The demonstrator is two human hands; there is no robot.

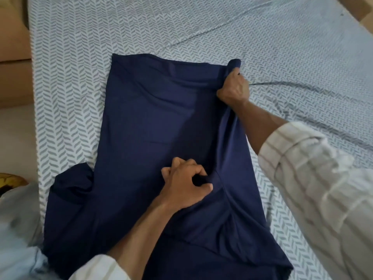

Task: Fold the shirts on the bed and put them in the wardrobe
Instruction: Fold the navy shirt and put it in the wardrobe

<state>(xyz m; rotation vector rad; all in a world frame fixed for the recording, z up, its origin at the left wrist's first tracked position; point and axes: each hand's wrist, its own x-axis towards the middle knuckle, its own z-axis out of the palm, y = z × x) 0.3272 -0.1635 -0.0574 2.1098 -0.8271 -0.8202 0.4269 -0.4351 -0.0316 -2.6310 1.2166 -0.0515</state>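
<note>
One navy shirt (153,126) lies spread on the bed (282,57), over the patterned sheet (70,77), hem toward the far end.

Head view: the right hand (234,87) has its grip closed on the far right hem corner, bunching the cloth. The left hand (185,184) pinches a fold of fabric near the shoulder seam, fingers curled shut on the shirt. The left sleeve (70,182) lies crumpled at the near left.

Procedure, as judged: carry both pinch points across together, keeping the edge between them taut and straight, so the side panel folds flat without creases. Smooth the crumpled sleeve before folding the other side. The wardrobe is not in view.
</note>
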